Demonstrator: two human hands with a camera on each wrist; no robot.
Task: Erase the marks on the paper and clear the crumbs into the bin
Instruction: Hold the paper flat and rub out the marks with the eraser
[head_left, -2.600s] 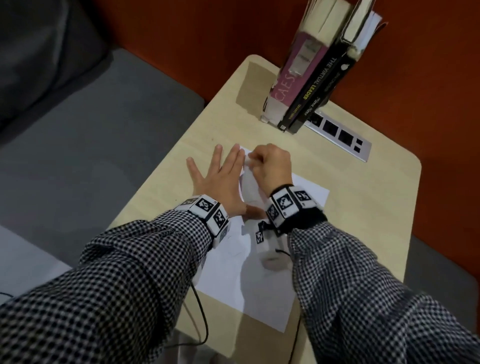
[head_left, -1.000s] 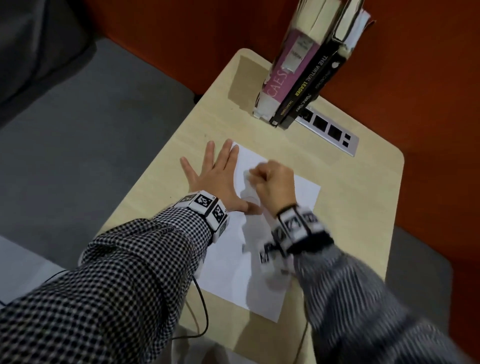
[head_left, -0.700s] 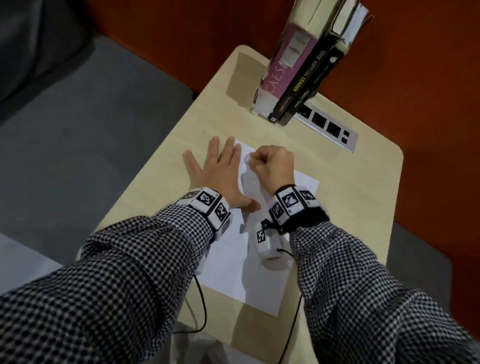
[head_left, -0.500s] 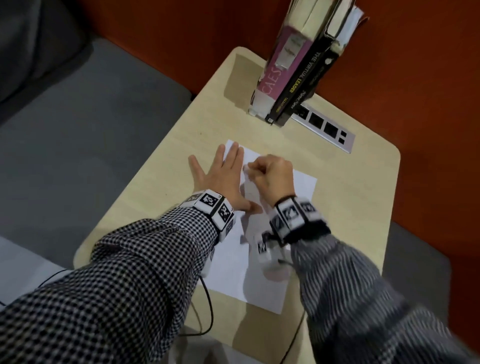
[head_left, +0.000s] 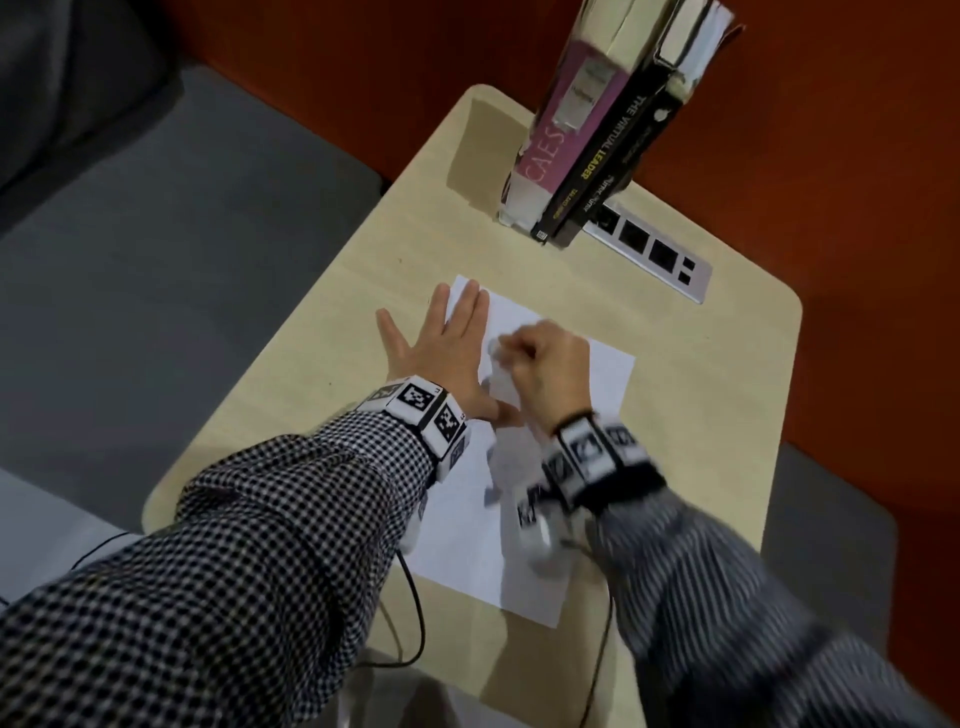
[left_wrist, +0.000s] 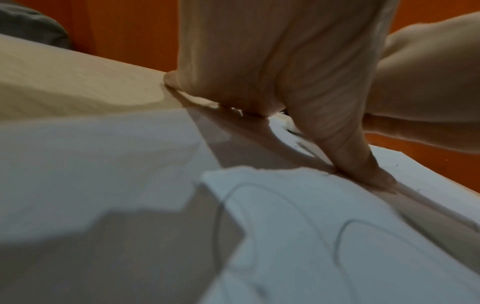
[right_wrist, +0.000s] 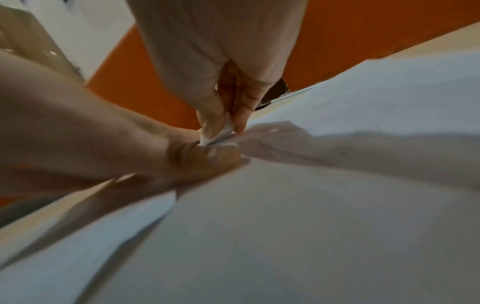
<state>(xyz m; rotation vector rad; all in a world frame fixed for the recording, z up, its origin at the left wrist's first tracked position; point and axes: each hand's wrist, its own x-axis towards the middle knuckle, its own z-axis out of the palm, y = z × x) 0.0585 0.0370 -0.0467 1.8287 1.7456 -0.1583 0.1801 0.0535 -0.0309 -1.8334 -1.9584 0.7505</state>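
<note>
I see black-and-white checked sleeves (head_left: 291, 519) on both arms. Each wrist wears a band (head_left: 423, 410) of square black-and-white markers. Thin black cables (head_left: 410, 597) trail from them.

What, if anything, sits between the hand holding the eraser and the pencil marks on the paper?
Nothing visible. The right hand pinches the small white eraser directly on the white paper sheet; the left hand presses flat beside it.

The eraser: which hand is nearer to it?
Right. The right hand pinches the eraser in its fingertips; the left hand lies flat on the paper just beside it.
</note>
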